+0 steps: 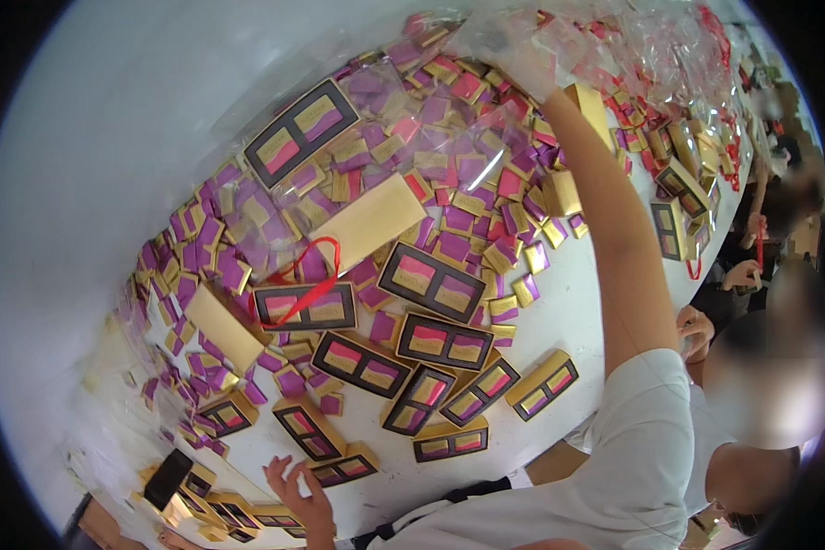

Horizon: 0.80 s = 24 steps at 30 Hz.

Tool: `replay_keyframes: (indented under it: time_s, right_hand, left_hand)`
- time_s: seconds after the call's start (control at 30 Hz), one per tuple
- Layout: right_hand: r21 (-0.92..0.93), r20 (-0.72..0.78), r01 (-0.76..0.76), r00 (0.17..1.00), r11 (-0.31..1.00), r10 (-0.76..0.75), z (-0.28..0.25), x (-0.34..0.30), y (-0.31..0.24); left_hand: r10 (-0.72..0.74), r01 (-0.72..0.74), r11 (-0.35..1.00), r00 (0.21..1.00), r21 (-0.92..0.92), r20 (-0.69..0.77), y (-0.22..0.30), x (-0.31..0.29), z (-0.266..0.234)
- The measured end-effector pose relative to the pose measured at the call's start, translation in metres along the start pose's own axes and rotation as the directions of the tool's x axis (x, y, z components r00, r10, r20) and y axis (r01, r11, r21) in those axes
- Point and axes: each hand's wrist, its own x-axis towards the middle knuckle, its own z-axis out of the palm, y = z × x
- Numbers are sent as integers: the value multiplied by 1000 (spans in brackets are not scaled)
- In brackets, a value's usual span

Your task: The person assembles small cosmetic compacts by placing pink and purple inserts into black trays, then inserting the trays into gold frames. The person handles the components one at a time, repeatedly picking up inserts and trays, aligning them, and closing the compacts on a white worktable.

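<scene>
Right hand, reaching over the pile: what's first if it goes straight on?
The right hand likely meets the clear plastic film at its fingertips first, perhaps already touching it; small wrapped pieces lie close by. Depth is unclear.

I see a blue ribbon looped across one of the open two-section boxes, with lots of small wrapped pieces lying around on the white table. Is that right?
Not quite: the looped ribbon is red, as the head view shows. It does cross an open two-section box, and many small wrapped pieces lie around on the white table.
</scene>
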Motion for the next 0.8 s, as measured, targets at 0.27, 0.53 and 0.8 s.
replay_keyframes:
  time_s: [0.27, 0.53, 0.8]
  right_hand:
    - [398, 672, -845, 533, 357, 514, -90, -4, -39]
    - [-232, 903, -591, 164, 772, 397, -143, -37, -86]
    - [180, 805, -580, 551, 794, 220, -157, -82, -231]
  left_hand:
    - [-238, 261, 960, 951, 100, -195, -98, -129, -39]
    - [-34, 45, 990, 996, 131, -87, -150, -230, 9]
    - [-140, 152, 968, 987, 198, -74, -129, -199, 17]
